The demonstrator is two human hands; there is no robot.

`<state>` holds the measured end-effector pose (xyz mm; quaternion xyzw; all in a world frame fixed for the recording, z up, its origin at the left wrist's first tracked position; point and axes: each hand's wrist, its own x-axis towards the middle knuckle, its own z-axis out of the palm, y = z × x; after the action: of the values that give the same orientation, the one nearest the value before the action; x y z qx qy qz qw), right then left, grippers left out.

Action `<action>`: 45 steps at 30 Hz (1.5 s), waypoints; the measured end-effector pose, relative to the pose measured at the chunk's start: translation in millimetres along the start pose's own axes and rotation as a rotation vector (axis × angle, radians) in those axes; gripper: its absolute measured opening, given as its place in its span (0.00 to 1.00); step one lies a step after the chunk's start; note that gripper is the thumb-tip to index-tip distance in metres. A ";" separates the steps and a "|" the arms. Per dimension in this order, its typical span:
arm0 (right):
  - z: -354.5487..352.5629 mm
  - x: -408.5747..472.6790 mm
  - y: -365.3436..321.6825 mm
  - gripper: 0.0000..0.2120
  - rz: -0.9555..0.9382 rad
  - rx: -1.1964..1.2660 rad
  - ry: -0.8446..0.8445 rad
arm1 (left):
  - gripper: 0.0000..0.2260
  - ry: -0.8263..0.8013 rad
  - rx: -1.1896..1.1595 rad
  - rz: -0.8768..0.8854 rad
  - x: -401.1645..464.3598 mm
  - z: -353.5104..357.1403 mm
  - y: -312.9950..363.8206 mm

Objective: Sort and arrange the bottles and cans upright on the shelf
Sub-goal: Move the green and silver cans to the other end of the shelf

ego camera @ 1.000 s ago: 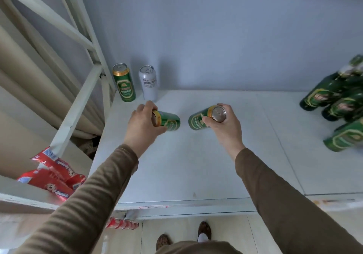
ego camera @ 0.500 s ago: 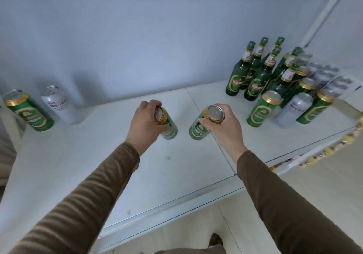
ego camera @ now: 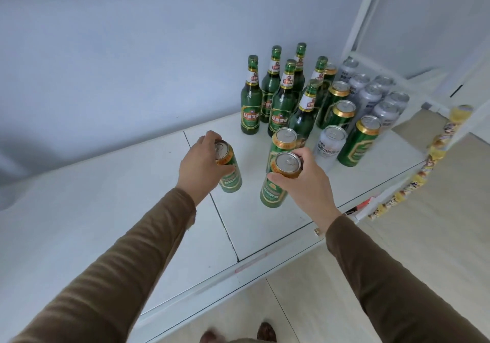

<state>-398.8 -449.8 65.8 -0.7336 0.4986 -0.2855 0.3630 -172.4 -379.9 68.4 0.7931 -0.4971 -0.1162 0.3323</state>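
Note:
My left hand (ego camera: 202, 163) grips the top of a green can (ego camera: 230, 177) that stands nearly upright over the white shelf (ego camera: 111, 204). A second green can (ego camera: 274, 190) is gripped near its rim by my right hand (ego camera: 309, 181). I cannot tell whether either can touches the shelf. Directly behind the right-hand can stands another green can (ego camera: 283, 143). Several green bottles (ego camera: 281, 98) stand upright at the back of the shelf. Beside them to the right are green cans (ego camera: 359, 141) and silver cans (ego camera: 328, 146), all upright.
The wall runs close behind the shelf. A white frame post (ego camera: 363, 16) rises at the right end, and a string of small yellow packets (ego camera: 429, 157) hangs past the shelf's right edge. Bare shelf surface stretches to the left of my hands. Light floor (ego camera: 305, 297) lies below the front edge.
The view has swung right from the shelf's left end to the group of bottles and cans. Both hands carried their green cans right and turned them from lying sideways to nearly upright.

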 end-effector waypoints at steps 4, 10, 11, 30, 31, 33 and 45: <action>-16.2 15.4 18.1 0.24 0.042 -0.037 0.020 | 0.26 -0.034 0.032 0.037 26.2 22.0 12.7; -23.9 37.0 33.6 0.25 0.110 -0.095 0.044 | 0.26 -0.094 0.008 0.097 65.3 49.0 24.7; -25.2 39.9 35.2 0.25 0.122 -0.098 0.044 | 0.27 -0.105 0.011 0.102 70.5 53.4 25.9; -59.8 62.4 42.9 0.29 -0.072 -0.204 -0.198 | 0.39 -0.123 0.045 -0.033 71.7 66.0 51.1; -63.0 63.2 40.4 0.29 -0.123 -0.242 -0.177 | 0.40 -0.100 0.052 -0.039 67.2 63.7 53.6; -67.9 65.9 33.4 0.29 -0.231 -0.324 -0.132 | 0.41 -0.048 0.087 -0.045 54.8 57.2 55.5; 5.1 46.4 -53.2 0.26 -0.781 -0.500 -0.151 | 0.36 0.186 0.355 -0.138 -56.0 -36.0 -1.5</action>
<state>-351.2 -479.4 109.0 -0.9499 0.2110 -0.2177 0.0757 -179.6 -316.1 86.4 0.8787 -0.4214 0.0245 0.2231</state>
